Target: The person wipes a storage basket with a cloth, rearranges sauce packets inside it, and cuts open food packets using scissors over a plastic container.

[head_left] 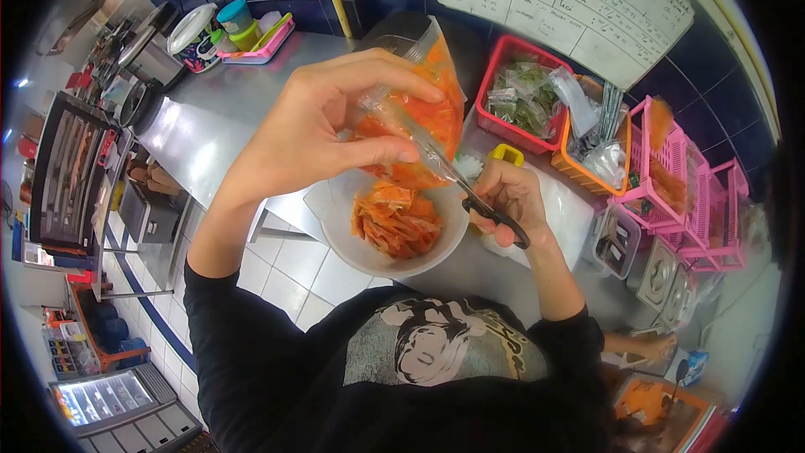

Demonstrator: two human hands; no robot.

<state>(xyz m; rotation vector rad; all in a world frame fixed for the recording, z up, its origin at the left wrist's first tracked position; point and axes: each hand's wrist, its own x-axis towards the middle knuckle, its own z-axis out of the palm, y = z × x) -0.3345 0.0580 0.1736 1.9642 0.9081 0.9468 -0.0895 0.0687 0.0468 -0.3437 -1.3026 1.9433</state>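
Observation:
My left hand [314, 122] grips a clear plastic bag [440, 109] of wet orange-red food that looks like kimchi, thumb and fingers closed on its near side. A pair of scissors [499, 220] with black handles is in my right hand [516, 193], fingers through the loops. Its blades reach up and left to the bag, along the edge near my left thumb; whether they are cutting through it I cannot tell. Below the bag stands a whitish bowl [459, 239], with orange-red strips of the same-looking food [394, 222] heaped inside.
Right of the bag are a red basket [481, 109] of small bags with green leaves, an orange basket [579, 174] and a pink rack [683, 193]. A clear tub [631, 264] sits nearer me. Far left on the steel counter [210, 113] lies a pink tray [272, 46].

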